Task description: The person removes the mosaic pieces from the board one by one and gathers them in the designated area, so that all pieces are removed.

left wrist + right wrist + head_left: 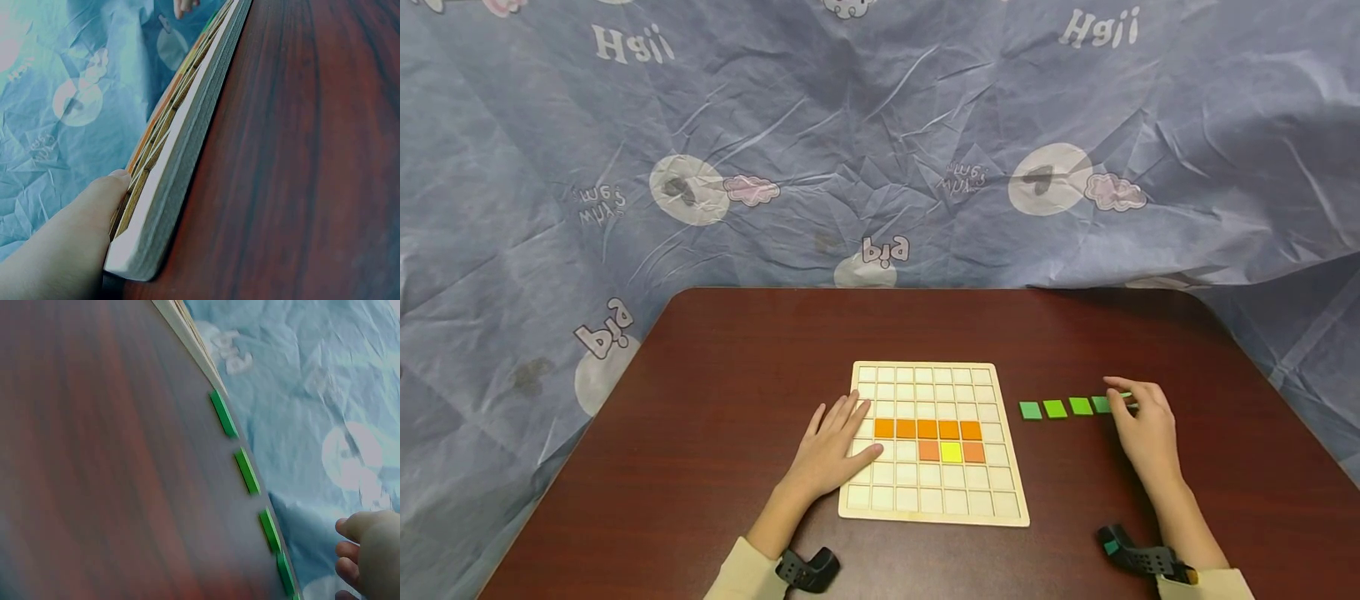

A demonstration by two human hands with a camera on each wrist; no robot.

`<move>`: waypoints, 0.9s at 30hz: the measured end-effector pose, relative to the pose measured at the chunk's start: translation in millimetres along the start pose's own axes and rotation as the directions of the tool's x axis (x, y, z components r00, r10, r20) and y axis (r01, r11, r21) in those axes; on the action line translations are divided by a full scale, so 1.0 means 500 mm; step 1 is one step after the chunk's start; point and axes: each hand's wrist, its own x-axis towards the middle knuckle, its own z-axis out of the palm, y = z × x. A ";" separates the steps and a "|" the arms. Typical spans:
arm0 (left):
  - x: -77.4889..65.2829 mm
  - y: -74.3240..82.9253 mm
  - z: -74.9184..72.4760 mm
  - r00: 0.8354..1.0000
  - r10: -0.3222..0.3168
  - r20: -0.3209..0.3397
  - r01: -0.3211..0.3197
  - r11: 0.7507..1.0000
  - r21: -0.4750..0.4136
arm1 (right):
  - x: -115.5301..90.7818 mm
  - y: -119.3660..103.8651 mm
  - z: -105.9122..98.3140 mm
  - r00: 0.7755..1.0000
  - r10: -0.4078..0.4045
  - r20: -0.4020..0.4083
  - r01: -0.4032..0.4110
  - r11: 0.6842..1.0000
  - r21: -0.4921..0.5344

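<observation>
My left hand (831, 450) lies spread over the left edge of a pale wooden grid board (932, 522). In the left wrist view its thumb (115, 181) rests at the board's rim. On the board sit a row of orange tiles (927, 429) and, below it, a yellow tile (951, 452) between two salmon-coloured tiles (973, 452). My right hand (1150, 429) hovers at the right end of a row of green tiles (1080, 406), thumb and forefinger apart. Slivers of green show between and behind its fingers. The right wrist view shows no tile at its visible fingertips.
The green tiles lie spaced on the dark red-brown table (760, 350), right of the board. A printed blue-grey cloth (880, 150) hangs behind the table's far edge. A black wrist band (808, 571) sits on each forearm.
</observation>
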 end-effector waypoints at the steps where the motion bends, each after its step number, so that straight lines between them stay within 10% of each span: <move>1: 0.000 0.000 0.000 1.000 -0.001 0.000 0.001 1.000 -0.001 | -0.003 -0.008 0.005 1.000 -0.016 0.002 0.016 1.000 0.006; 11: 0.000 0.001 -0.002 1.000 -0.003 0.007 0.003 1.000 -0.001 | -0.042 -0.101 0.061 0.983 -0.174 0.062 0.168 0.982 0.090; 27: 0.001 0.002 -0.003 1.000 -0.009 0.018 0.009 1.000 0.001 | -0.096 -0.181 0.141 0.938 -0.198 0.283 0.130 0.961 0.243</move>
